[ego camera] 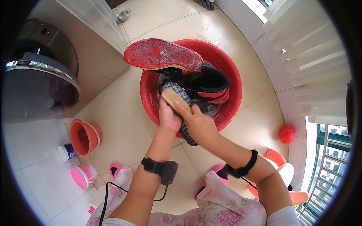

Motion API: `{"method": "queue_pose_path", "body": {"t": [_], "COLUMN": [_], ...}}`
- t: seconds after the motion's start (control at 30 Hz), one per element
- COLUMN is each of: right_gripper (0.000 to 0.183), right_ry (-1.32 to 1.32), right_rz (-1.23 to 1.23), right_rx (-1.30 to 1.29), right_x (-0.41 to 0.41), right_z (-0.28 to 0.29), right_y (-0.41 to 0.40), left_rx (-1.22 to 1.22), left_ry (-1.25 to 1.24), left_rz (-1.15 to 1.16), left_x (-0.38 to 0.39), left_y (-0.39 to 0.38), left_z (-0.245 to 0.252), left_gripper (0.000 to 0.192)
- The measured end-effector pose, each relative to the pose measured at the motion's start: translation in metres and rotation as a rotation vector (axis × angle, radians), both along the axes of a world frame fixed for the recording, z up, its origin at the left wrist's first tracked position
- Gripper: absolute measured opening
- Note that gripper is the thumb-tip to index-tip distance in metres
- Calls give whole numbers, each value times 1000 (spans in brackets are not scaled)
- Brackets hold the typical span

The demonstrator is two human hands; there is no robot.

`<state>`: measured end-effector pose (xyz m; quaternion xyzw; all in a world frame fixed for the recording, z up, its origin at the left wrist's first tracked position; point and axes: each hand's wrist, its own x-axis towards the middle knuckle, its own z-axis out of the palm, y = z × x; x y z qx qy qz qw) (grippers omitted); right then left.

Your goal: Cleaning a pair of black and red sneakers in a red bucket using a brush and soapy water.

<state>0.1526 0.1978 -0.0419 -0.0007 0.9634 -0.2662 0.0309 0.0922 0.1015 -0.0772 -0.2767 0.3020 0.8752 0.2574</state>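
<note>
Over the near side of a red plastic basin (237, 84), my left hand (169, 117) holds a slipper or shoe with a black-and-white patterned sole (176, 88). My right hand (201, 121) grips a wooden-backed brush (173, 99) laid against that sole; its bristles are hidden. Behind my hands, a black and red shoe (213, 82) sits in the basin, its opening showing. Another shoe lies across the basin's far left rim with its red sole (162, 53) turned up and a little foam on it. Some suds show on the water at the basin's bottom.
At left on the tiled floor stand an orange-red bucket (82, 138), a white-lidded tub (64, 153) and a pink-lidded tub (80, 176). A front-loading washing machine (93, 56) is at upper left. A metal cup (123, 15) lies beyond; a red ball (287, 134) rests near the right wall.
</note>
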Motion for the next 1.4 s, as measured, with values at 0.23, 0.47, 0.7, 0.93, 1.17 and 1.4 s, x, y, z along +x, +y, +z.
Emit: {"method": "queue_pose_path", "body": {"t": [0.23,0.47,0.7,0.93,1.17,1.4], "right_gripper": [67,64,62,63,62,64], "right_ry": [-117,-9,117,-16,5,97], "right_rz": [82,-65,-79,43,-26,-64], "right_rx": [-22,19,18,-3,-4,22], "right_x": [24,-1,-15,10,13,-13], "right_z": [9,0,-7,5,-5,-8], "right_y": [-6,15,4,-7,6,16], "left_rx": [85,24,29,49,99,87], "left_ry": [72,-23,-1,139,136,-14], "left_rz": [64,13,36,29,36,25], "left_x": [-15,-7,6,-13,-15,-1], "left_y": [-19,-4,6,-10,-19,4], "left_z": [3,9,-4,-1,-13,-13], "left_gripper": [50,53,47,52,56,48]}}
